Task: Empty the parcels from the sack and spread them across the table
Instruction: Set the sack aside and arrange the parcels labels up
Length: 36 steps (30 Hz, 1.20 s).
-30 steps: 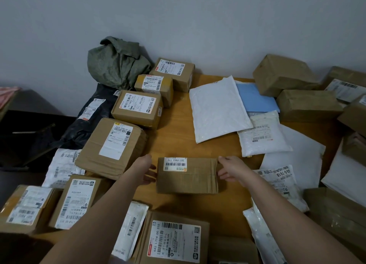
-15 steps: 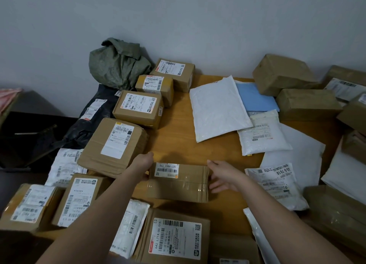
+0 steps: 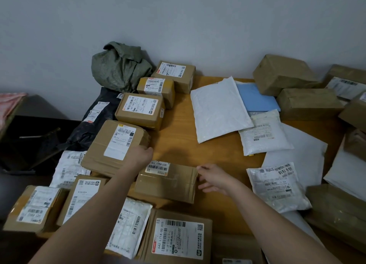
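Observation:
A small brown cardboard box (image 3: 168,181) with a barcode label lies flat on the wooden table (image 3: 176,137), near its front. My left hand (image 3: 141,156) rests at the box's far left corner, beside a larger labelled box (image 3: 115,147). My right hand (image 3: 213,177) is at the small box's right end, fingers loosely spread and touching its edge. The crumpled green sack (image 3: 119,66) sits against the wall at the table's back left. Several brown boxes and white mailers are spread across the table.
A big white padded mailer (image 3: 217,109) and a blue envelope (image 3: 255,97) lie mid-table. More brown boxes (image 3: 283,73) crowd the right side. A black poly bag (image 3: 95,117) hangs over the left edge. A labelled box (image 3: 178,238) sits at the front edge.
The small box has slid toward me and to the left, tilting slightly. My right hand has let go of its end and now only touches it with opened fingers.

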{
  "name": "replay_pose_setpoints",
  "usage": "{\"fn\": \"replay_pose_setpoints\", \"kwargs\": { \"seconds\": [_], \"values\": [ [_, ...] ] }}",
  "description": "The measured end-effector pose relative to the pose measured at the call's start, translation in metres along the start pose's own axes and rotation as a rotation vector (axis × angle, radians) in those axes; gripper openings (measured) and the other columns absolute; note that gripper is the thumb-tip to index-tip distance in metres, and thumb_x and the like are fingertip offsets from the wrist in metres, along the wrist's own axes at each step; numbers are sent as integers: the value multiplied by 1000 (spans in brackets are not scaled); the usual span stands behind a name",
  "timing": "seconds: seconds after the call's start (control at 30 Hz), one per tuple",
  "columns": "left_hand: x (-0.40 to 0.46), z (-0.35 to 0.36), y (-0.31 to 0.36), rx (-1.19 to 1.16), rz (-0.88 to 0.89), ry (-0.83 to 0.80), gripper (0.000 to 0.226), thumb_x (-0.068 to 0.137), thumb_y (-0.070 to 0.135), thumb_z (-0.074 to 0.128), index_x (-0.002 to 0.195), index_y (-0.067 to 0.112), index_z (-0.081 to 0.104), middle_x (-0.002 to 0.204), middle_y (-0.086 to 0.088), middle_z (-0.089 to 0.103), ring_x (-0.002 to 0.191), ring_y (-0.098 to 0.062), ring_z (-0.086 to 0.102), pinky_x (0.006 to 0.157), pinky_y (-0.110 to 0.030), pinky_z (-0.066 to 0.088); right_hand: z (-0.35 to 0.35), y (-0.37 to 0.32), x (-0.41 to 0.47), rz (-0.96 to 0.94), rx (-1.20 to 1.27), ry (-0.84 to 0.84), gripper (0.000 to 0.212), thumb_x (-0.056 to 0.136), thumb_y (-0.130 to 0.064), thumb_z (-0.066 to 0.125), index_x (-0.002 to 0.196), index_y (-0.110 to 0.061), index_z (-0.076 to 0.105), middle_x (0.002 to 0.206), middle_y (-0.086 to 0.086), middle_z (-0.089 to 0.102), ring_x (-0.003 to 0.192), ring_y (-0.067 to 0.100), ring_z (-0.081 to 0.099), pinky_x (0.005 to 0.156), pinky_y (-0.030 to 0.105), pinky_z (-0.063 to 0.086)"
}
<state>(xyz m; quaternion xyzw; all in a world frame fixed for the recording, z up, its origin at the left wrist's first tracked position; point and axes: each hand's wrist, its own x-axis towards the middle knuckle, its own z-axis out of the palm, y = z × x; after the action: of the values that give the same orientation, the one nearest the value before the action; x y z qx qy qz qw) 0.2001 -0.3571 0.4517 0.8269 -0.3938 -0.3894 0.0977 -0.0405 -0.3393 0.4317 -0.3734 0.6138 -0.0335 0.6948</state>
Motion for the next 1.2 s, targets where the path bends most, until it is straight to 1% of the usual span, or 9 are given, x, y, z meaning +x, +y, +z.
{"fn": "replay_pose_setpoints", "kwargs": {
  "seconds": [0.13,0.27,0.37,0.47,0.63,0.73,0.9,1.07,1.2],
  "values": [
    [-1,2,3,38,-1,5,31,95,29,41,80,8,57,87,-12,61,88,-28,60,77,-35,48,3,0,1,-7,-4,-42,51,101,-33,46,146,-13,34,130,20,55,98,25,66,86,33,55],
    [-1,2,4,78,21,3,33,93,28,43,67,11,52,78,-10,58,79,-27,59,75,-35,49,7,1,4,-30,-115,29,44,100,-37,45,140,-21,43,133,7,53,105,20,62,88,33,54],
    [-2,4,8,33,33,-48,27,94,29,44,83,9,59,85,-9,59,75,-26,64,73,-37,57,10,2,7,-32,-98,41,38,100,-34,47,136,-21,47,125,4,54,101,18,63,85,30,55],
    [-5,9,14,22,17,-126,23,97,22,43,100,5,58,89,-9,56,66,-24,63,56,-28,52,11,2,7,-19,0,-22,39,99,-28,49,136,-14,46,111,9,58,95,19,67,86,31,56],
    [-4,19,22,12,6,-159,20,97,19,43,96,4,56,86,-11,52,61,-23,57,51,-25,47,7,1,9,-37,-129,8,39,99,-33,47,136,-18,48,128,4,56,104,17,62,89,31,53],
    [0,24,25,-9,-3,-195,18,97,18,43,94,5,54,92,-15,55,58,-24,57,52,-26,48,3,0,9,-61,-169,0,34,100,-33,45,131,-21,52,124,1,60,104,16,61,93,34,51],
    [2,31,29,-42,-47,-247,10,97,11,42,90,7,48,85,-20,51,51,-24,48,38,-19,44,-1,-1,7,-57,-166,-68,34,101,-30,44,132,-18,52,125,3,62,102,16,61,96,36,49],
    [13,32,24,-25,-66,-228,10,93,11,42,88,4,49,75,-25,57,46,-25,52,51,-26,42,-3,-1,12,-59,-173,-86,32,101,-29,43,130,-18,53,122,3,63,103,16,61,97,37,48],
    [16,34,24,33,-82,-212,18,93,14,42,87,-1,51,76,-25,64,45,-25,54,49,-24,43,-4,-3,14,-50,-215,-118,33,102,-28,43,132,-18,53,125,4,62,104,16,59,96,35,48]
  ]
}}
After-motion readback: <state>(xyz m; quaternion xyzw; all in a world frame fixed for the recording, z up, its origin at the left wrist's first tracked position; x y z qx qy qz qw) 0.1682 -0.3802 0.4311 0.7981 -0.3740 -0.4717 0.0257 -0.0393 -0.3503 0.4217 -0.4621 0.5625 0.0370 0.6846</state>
